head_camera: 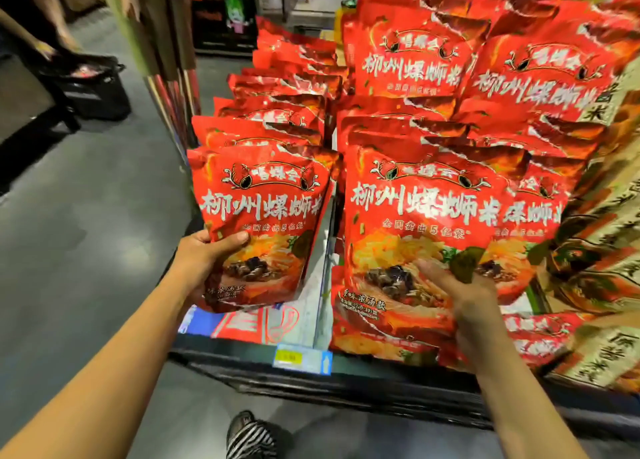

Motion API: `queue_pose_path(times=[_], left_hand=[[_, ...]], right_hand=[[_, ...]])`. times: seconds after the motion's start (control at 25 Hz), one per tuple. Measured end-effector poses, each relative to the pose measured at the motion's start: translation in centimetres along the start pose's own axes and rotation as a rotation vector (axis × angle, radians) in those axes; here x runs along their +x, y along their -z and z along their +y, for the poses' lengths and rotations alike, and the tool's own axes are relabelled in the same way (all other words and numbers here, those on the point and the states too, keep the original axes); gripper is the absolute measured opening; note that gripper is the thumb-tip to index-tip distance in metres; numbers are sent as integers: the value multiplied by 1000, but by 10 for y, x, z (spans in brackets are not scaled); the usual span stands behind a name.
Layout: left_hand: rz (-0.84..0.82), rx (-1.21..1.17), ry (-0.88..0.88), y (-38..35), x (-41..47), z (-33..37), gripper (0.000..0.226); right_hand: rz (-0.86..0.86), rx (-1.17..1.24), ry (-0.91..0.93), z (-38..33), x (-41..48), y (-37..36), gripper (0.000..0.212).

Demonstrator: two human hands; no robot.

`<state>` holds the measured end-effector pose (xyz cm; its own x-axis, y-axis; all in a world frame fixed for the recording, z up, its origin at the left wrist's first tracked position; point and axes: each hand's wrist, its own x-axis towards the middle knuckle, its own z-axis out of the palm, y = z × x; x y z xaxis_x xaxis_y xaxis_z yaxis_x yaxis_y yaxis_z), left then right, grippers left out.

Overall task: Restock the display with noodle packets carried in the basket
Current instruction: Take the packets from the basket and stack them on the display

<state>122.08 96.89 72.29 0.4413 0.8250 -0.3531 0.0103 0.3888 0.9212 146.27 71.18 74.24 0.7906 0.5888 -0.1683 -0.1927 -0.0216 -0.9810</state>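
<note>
Two hands apart — L hand [204,261] grips noodle packet [263,195], R hand [474,303] on display packet [415,209] — grip unclear.

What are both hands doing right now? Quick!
Left hand: holding a red noodle packet, thumb on its front.
Right hand: open, straight fingers touching the front packet of the next stack.

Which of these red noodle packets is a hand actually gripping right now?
The front packet on the left, its lower corner gripped by the left hand; the right hand only touches its neighbour with straight fingers.
</note>
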Motion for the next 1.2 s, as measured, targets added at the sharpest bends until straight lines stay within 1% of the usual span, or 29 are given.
queue_pose_path(times=[0.04, 0.08, 0.12, 0.2, 0.24, 0.28, 0.32, 0.44, 0.52, 0.56, 0.6, 0.64, 0.72, 0.76, 0.84, 0.88, 0.96, 1.04, 1.12, 1.2], left_hand=[[-36, 7, 21, 5, 20, 2, 74], [-70, 20, 25, 11, 41, 3, 71], [-94, 32, 22, 14, 58, 3, 63], [-127, 50, 12, 21, 87, 4, 53], [-145, 62, 16, 26, 101, 2, 50], [-162, 81, 31, 31, 113, 1, 46], [-186, 110, 49, 38, 123, 0, 47], [-268, 200, 101, 57, 145, -3, 68], [-325, 263, 84, 65, 154, -2, 77], [-356, 273, 74, 65, 157, -1, 81], [-382, 263, 65, 65, 158, 1, 84], [-401, 248, 61, 65, 157, 3, 86], [-439, 243, 59, 64, 156, 5, 90], [-457, 259, 56, 65, 156, 6, 91], [-481, 281, 53, 67, 154, 7, 94], [-478, 258, 48, 68, 152, 9, 96], [-464, 151, 15, 68, 151, 22, 102], [-466, 85, -46, 63, 151, 44, 100], [-425, 131, -107, 55, 150, 66, 96], [-382, 212, -168, 52, 145, 81, 86]], right_hand=[[33, 23, -13, 2, 5, -8, 46], [67, 50, -38, 5, 9, -17, 35], [89, 71, -48, 7, 10, -25, 35], [159, 71, -46, 8, 10, -43, 62], [216, 62, -32, 9, 10, -52, 72], [254, 57, 2, 10, 9, -60, 76], [276, 59, 32, 12, 8, -67, 76], [313, 126, 31, 18, 3, -80, 59], [342, 127, 20, 19, -1, -88, 42], [343, 124, 17, 20, -2, -93, 31], [334, 124, 12, 19, -4, -97, 25], [319, 125, 8, 18, -5, -101, 25], [288, 107, 13, 14, -6, -109, 32], [275, 103, 25, 13, -6, -112, 29], [244, 110, 52, 12, -6, -116, 18], [230, 111, 60, 12, -7, -118, 17], [216, 93, 62, 14, -6, -120, 28], [220, 75, 55, 16, -7, -122, 35], [212, 55, 45, 18, -7, -123, 48], [211, 44, 33, 17, -9, -122, 60]])
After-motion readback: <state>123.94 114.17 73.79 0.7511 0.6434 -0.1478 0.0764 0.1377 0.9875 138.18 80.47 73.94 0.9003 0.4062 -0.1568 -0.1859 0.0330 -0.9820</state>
